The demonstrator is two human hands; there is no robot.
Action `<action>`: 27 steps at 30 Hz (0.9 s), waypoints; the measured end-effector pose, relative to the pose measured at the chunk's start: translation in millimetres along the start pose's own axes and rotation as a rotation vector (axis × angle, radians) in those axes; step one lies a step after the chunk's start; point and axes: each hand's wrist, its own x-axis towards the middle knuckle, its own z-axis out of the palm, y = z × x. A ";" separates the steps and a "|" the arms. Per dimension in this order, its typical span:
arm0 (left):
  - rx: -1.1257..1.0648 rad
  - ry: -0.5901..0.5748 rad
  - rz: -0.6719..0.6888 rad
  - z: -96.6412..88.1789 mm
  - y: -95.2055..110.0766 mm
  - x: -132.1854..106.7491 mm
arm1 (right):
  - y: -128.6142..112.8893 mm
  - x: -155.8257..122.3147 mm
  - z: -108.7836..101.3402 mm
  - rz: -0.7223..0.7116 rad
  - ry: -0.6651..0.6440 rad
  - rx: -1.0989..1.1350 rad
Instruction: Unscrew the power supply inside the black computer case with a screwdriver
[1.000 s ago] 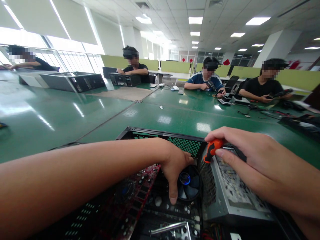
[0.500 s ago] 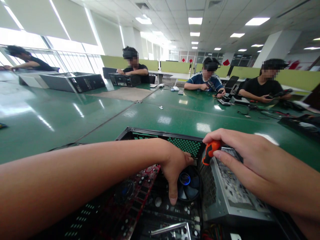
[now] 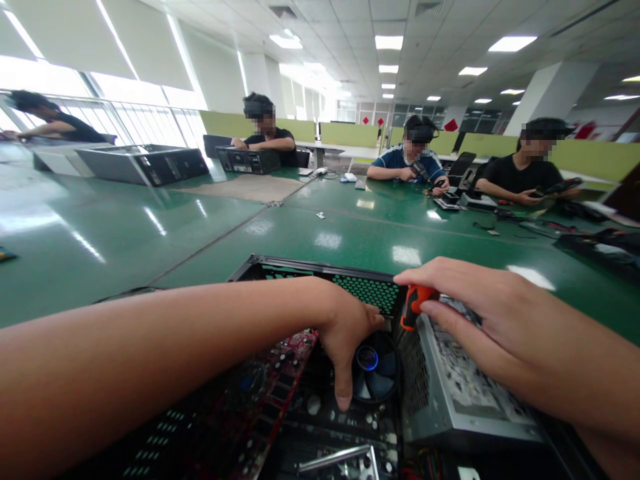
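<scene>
An opened computer case [image 3: 300, 268] lies in front of me with its parts bare. My left hand [image 3: 347, 340] reaches down into it beside a round black cooling fan [image 3: 379, 385] with a blue hub. Its thumb points down along the fan's left side, apart from the fingers, which are partly hidden near the far wall. Between the thumb and fingers of my right hand [image 3: 480, 313] is the orange and black handle of a screwdriver [image 3: 414, 307], above the fan's right side. Its shaft cannot be made out. A red circuit board [image 3: 285, 393] sits under my left forearm.
A metal power supply box [image 3: 440, 407] fills the case's right side, with a silver bracket [image 3: 345, 460] nearer me. Across the green table [image 3: 210, 247] several people work. Another case [image 3: 145, 165] stands far left; cables and parts [image 3: 530, 223] lie on the right.
My right hand and the screwdriver have shifted slightly left. My left hand stays by the fan, its pose much the same.
</scene>
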 end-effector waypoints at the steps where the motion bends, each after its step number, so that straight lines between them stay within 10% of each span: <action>1: 0.001 -0.002 0.002 -0.3 0.1 -0.3 | 0.4 0.1 0.2 0.000 -0.008 -0.002; 27: -0.084 0.009 0.058 4.4 -7.9 0.9 | -17.3 -9.1 -2.2 -0.023 0.037 0.138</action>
